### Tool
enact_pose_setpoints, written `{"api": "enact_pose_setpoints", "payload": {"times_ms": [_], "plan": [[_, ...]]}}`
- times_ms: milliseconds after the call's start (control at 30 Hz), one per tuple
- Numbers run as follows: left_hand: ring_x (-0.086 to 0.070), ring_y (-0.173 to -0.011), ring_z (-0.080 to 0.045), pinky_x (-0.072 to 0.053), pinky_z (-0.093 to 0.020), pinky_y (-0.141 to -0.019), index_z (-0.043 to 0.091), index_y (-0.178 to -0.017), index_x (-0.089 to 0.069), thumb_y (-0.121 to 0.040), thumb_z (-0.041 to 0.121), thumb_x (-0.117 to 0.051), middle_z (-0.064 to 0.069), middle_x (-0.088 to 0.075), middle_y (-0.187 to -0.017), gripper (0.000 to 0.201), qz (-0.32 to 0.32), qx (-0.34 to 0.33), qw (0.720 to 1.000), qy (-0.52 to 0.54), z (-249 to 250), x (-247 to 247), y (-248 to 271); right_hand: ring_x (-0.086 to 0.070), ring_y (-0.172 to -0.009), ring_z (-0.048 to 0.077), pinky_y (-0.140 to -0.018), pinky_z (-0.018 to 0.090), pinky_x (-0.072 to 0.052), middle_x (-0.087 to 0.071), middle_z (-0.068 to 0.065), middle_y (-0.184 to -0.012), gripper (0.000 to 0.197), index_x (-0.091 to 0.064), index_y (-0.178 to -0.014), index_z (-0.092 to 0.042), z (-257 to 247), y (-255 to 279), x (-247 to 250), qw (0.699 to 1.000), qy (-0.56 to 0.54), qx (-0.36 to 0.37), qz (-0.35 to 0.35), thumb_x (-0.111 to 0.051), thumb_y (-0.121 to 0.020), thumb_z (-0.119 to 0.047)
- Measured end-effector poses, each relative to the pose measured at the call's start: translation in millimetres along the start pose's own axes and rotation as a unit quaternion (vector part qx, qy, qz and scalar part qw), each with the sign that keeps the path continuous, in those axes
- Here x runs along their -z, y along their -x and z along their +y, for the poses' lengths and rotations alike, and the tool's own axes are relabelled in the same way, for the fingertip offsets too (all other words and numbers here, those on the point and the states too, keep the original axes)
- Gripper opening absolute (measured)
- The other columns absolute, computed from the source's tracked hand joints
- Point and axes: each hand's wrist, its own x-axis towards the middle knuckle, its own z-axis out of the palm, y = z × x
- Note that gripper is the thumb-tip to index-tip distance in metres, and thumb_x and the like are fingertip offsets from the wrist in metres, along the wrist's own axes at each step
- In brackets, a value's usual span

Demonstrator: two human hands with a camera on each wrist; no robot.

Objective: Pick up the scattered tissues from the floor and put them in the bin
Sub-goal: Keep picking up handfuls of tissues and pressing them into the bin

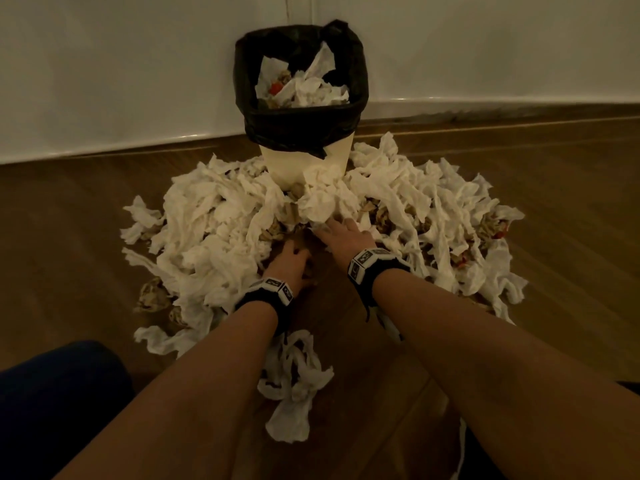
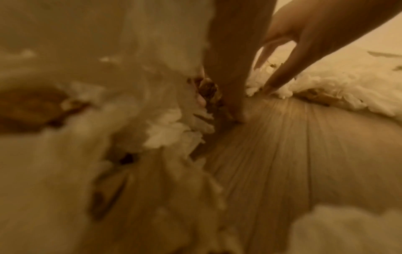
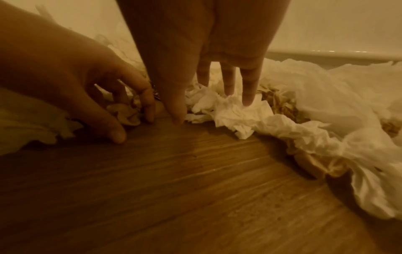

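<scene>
1. The left hand [image 1: 289, 263] is set low on the floor [image 1: 69, 216], fingers curled round a brown crumpled tissue [image 3: 128, 114].
2. The right hand [image 1: 346, 233] is laid on the white tissues [image 1: 221, 216], fingers straight and spread.
3. The bin [image 1: 304, 161] is seen far, ringed by tissues.

Ahead of you the bin [image 1: 304, 161] stands on the floor [image 1: 554, 220] against the wall [image 1: 104, 64], with tissues [image 1: 221, 216] heaped around its base and some inside. Your hands lie side by side before it, left hand [image 1: 289, 263] nearer you, right hand [image 1: 346, 233] touching the heap.
</scene>
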Motion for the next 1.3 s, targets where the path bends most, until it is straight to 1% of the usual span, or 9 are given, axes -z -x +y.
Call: {"api": "enact_pose_setpoints", "payload": {"times_ms": [233,367,500,667,767,867,1033,1167,1300], "plan": [[-0.055,-0.097,-0.031,-0.047,-0.035,-0.083,0.012,-0.110,-0.057,-0.089,0.015,-0.056,-0.011,-0.040,-0.125,0.021,0.029,-0.015,0.999,-0.011,-1.7,3.2,0.5,-0.018,-0.139,0.036,-0.109,0.046,-0.030,-0.021,0.010,-0.151,0.044,-0.033,-0.144,-0.017,-9.5,-5.8,-6.5,0.998,-0.049,-0.013,-0.046,-0.034,-0.100,-0.018],[-0.055,-0.094,-0.030,-0.040,-0.031,-0.074,0.014,-0.107,-0.059,-0.090,0.011,-0.049,-0.011,-0.047,-0.114,0.019,0.040,-0.020,0.999,-0.004,-2.1,3.6,3.3,-0.016,-0.137,0.041,-0.112,0.047,-0.029,-0.024,0.012,-0.147,0.043,-0.037,-0.140,-0.014,-12.3,-6.2,-10.9,0.998,-0.017,-0.002,-0.060,-0.040,-0.098,-0.013],[-0.056,-0.089,-0.030,-0.039,-0.031,-0.070,0.016,-0.106,-0.057,-0.093,0.015,-0.043,-0.011,-0.045,-0.113,0.019,0.024,-0.008,0.999,-0.022,0.3,4.9,4.6,-0.020,-0.136,0.039,-0.107,0.044,-0.034,-0.023,0.013,-0.145,0.048,-0.033,-0.141,-0.013,-7.6,-3.4,-16.5,1.000,-0.019,0.010,-0.021,-0.043,-0.095,-0.009],[-0.057,-0.092,-0.030,-0.042,-0.032,-0.072,0.018,-0.107,-0.058,-0.093,0.016,-0.044,-0.010,-0.044,-0.118,0.020,0.020,0.002,1.000,-0.015,2.1,4.7,3.0,-0.019,-0.134,0.038,-0.099,0.051,-0.038,-0.017,0.008,-0.149,0.046,-0.035,-0.139,-0.027,-1.2,9.0,-23.3,0.995,0.036,-0.002,0.096,-0.046,-0.094,-0.024],[-0.055,-0.102,-0.033,-0.046,-0.035,-0.082,0.021,-0.113,-0.057,-0.092,0.018,-0.044,-0.011,-0.042,-0.124,0.025,0.007,0.007,1.000,-0.010,3.0,5.8,1.3,-0.026,-0.129,0.037,-0.099,0.046,-0.042,-0.025,0.009,-0.146,0.040,-0.041,-0.137,-0.017,-2.1,8.8,-24.4,0.998,0.033,0.018,0.045,-0.040,-0.097,-0.017],[-0.056,-0.096,-0.032,-0.041,-0.032,-0.074,0.019,-0.105,-0.058,-0.091,0.020,-0.048,-0.010,-0.044,-0.117,0.018,0.012,0.005,1.000,-0.010,4.6,6.7,2.3,-0.031,-0.124,0.035,-0.100,0.041,-0.039,-0.033,0.012,-0.139,0.037,-0.047,-0.133,-0.007,-2.7,7.6,-24.1,1.000,-0.004,0.017,0.014,-0.036,-0.098,-0.010],[-0.055,-0.092,-0.030,-0.039,-0.031,-0.072,0.019,-0.102,-0.059,-0.090,0.017,-0.049,-0.010,-0.045,-0.111,0.016,0.008,0.004,1.000,-0.002,4.5,9.7,5.6,-0.048,-0.120,0.032,-0.099,0.034,-0.039,-0.051,0.015,-0.131,0.031,-0.056,-0.125,-0.005,-4.0,2.6,-12.6,0.993,-0.114,-0.030,0.013,-0.046,-0.096,-0.013],[-0.054,-0.095,-0.028,-0.040,-0.032,-0.076,0.019,-0.100,-0.058,-0.092,0.014,-0.046,-0.009,-0.051,-0.107,0.015,0.022,-0.004,1.000,0.020,1.8,15.0,10.9,-0.055,-0.113,0.030,-0.090,0.034,-0.046,-0.059,0.014,-0.125,0.028,-0.064,-0.116,-0.007,9.8,5.8,-2.8,0.925,-0.353,-0.123,0.070,-0.052,-0.091,-0.010],[-0.054,-0.097,-0.023,-0.044,-0.033,-0.080,0.019,-0.095,-0.053,-0.092,0.008,-0.042,-0.005,-0.058,-0.107,0.016,0.043,0.003,0.998,0.043,2.3,23.1,16.5,-0.050,-0.117,0.032,-0.087,0.034,-0.047,-0.048,0.011,-0.132,0.036,-0.050,-0.131,-0.003,21.6,25.2,6.6,0.781,-0.589,-0.202,0.050,-0.045,-0.095,-0.007]]}}
